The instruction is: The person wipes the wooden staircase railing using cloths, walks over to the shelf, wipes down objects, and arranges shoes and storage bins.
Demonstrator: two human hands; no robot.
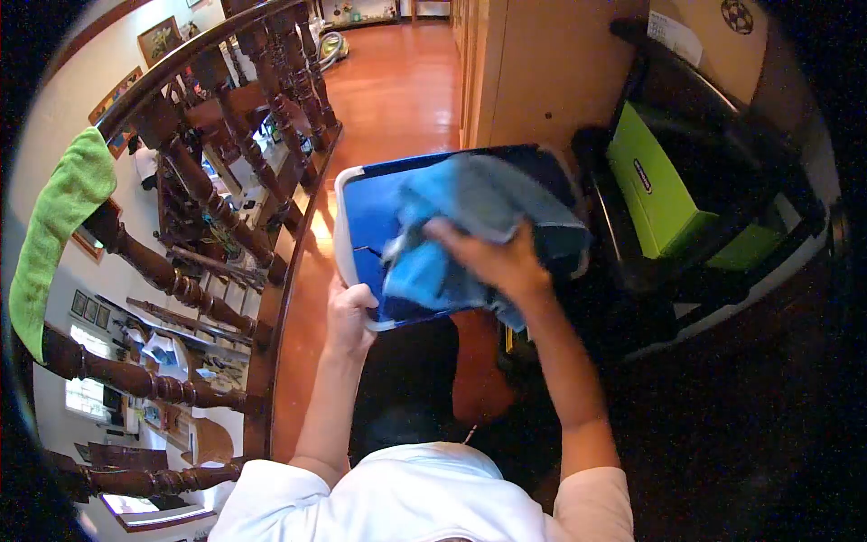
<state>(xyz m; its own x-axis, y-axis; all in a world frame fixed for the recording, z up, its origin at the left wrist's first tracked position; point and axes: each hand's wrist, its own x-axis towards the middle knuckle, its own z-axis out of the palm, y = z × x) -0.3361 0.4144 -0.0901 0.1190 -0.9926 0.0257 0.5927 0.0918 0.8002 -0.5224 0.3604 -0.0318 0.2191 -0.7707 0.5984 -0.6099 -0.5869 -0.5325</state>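
Observation:
A rectangular blue plastic tray (364,203) with whitish ends is held in front of my body; whether it is a shallow tray or a box lid I cannot tell. My left hand (350,314) is closed on its near left corner, thumb over the rim. In my right hand (497,260) is a blue and grey cloth (483,194), bunched under the fingers and lying over the tray's middle and right side. The cloth and hand are slightly blurred. Part of the cloth hangs past the tray's near edge.
On the left runs a dark wooden railing (194,185) with a green cloth (61,230) draped over it; a lower floor shows through. To the right, a black rack (695,81) holds a green box (655,185). Reddish floor (397,86) stretches ahead, past a vacuum cleaner (332,47).

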